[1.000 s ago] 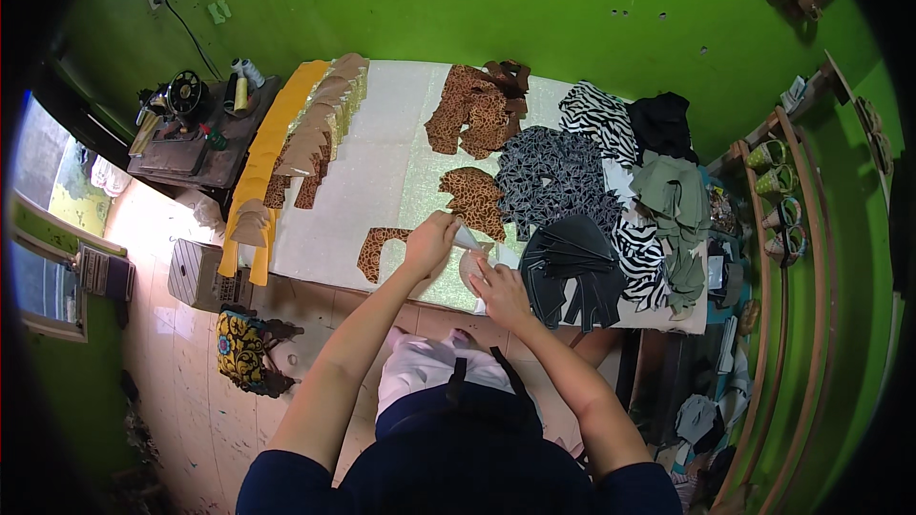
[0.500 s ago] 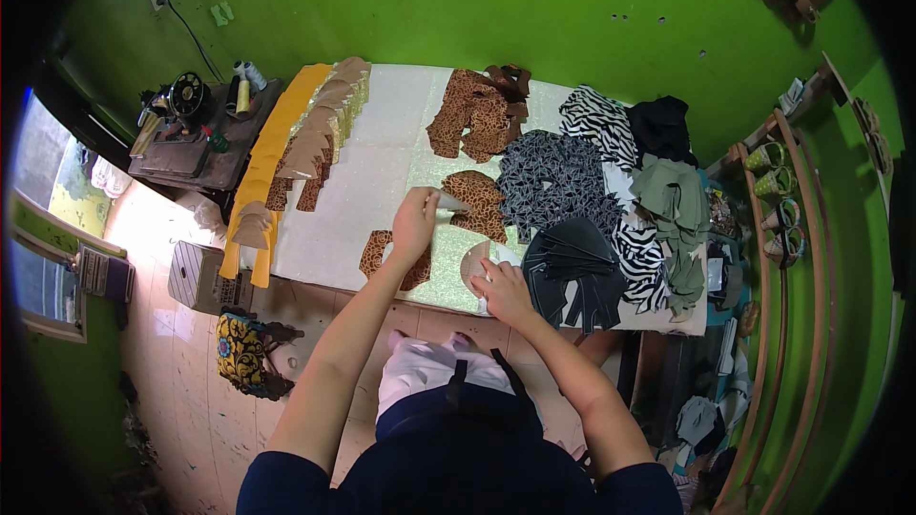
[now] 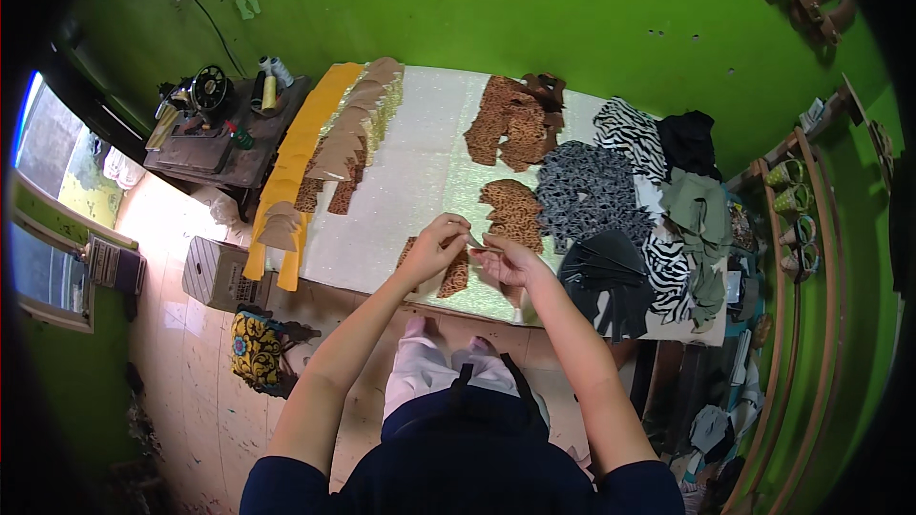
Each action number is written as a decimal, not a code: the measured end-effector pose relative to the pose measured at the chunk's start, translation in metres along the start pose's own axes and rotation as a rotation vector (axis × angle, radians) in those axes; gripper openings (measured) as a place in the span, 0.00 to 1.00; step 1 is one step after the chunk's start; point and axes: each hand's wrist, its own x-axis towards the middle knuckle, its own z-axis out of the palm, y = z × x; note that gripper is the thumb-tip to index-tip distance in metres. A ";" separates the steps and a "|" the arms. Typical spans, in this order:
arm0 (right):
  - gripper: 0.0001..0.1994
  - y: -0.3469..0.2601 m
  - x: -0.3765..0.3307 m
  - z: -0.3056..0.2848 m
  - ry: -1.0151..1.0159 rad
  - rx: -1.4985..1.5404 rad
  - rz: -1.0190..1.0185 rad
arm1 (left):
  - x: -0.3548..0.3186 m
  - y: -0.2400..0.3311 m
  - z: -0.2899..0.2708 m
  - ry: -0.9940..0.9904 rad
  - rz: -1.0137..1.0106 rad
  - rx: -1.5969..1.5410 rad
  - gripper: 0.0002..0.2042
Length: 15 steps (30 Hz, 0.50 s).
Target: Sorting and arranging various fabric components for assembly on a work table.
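Observation:
My left hand (image 3: 439, 250) and my right hand (image 3: 510, 262) meet above the near edge of the cloth-covered table. Between their fingertips is a small, thin tan piece (image 3: 474, 242), seen almost edge-on; both hands are closed on it. Below my left hand lies a leopard-print cut piece (image 3: 456, 278), partly covered by the hand. Just beyond my right hand is a stack of leopard-print pieces (image 3: 512, 211). Whatever lies directly under my right palm is largely hidden.
Rows of tan pieces (image 3: 336, 153) overlap beside a yellow strip (image 3: 305, 148) on the left. Grey-patterned pieces (image 3: 587, 189), black pieces (image 3: 601, 272) and zebra-print pieces (image 3: 630, 136) are heaped right. A sewing machine (image 3: 208, 91) stands far left; a wooden rack (image 3: 778, 324) is at right.
My right hand has lifted off the tan rounded piece at the table's near edge and come to my left hand. The left hand has lowered slightly, and the view has shifted a little.

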 end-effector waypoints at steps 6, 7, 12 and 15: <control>0.12 0.031 0.031 0.053 0.193 0.039 -0.419 | -0.022 -0.034 -0.044 0.084 0.101 -0.066 0.12; 0.15 0.035 0.032 0.055 0.254 0.009 -0.455 | -0.025 -0.032 -0.042 0.168 -0.175 -0.316 0.14; 0.15 0.040 0.045 0.060 0.373 -0.503 -0.730 | -0.029 -0.061 -0.061 -0.082 -0.718 -0.445 0.17; 0.11 0.046 0.051 0.062 0.376 -0.633 -0.800 | -0.028 -0.085 -0.067 -0.152 -0.642 -0.274 0.14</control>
